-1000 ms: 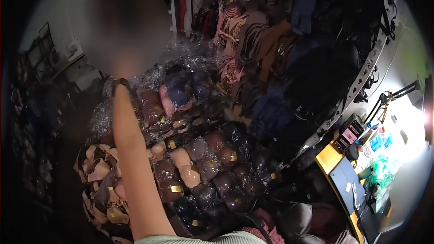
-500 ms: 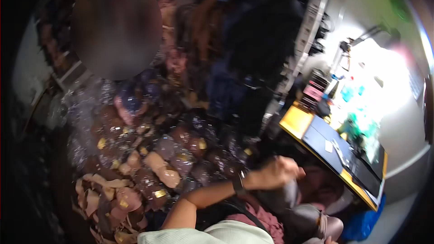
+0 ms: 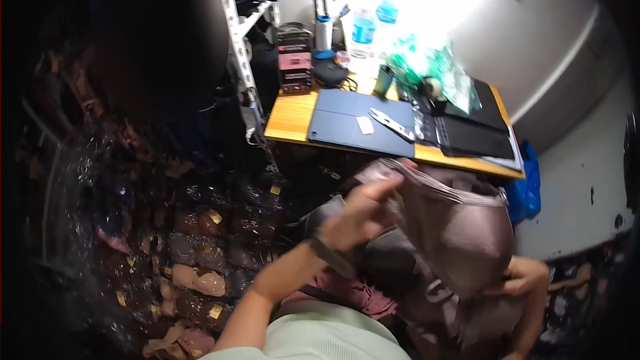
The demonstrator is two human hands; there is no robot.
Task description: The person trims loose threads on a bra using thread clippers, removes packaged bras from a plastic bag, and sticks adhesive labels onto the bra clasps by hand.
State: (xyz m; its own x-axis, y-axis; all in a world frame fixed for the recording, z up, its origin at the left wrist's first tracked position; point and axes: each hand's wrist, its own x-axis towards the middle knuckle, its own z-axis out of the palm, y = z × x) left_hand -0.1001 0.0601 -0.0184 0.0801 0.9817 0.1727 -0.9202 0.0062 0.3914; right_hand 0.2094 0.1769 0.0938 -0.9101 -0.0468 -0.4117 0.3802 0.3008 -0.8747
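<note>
A mauve bra [image 3: 463,233] hangs between my two hands, its cup facing up over my lap. My left hand [image 3: 360,217], with a dark band at the wrist, grips its strap end at the upper left. At the lower right, my right hand [image 3: 523,277] has its fingers closed on the edge of the cup. Grey and dark bras [image 3: 387,260] lie under it, and dusty pink fabric [image 3: 353,293] is beside my pale green top.
Beyond the bra stands a wooden desk [image 3: 289,117] with a dark blue folder [image 3: 343,117], a box [image 3: 295,67], bottles [image 3: 363,30] and green plastic [image 3: 427,60]. Packaged bras [image 3: 200,280] fill the left. A blue bag [image 3: 525,190] hangs right of the desk.
The view has turned right toward the desk. My left hand has come back from the far left pile and now holds the mauve bra, which is raised. My right hand has come into view.
</note>
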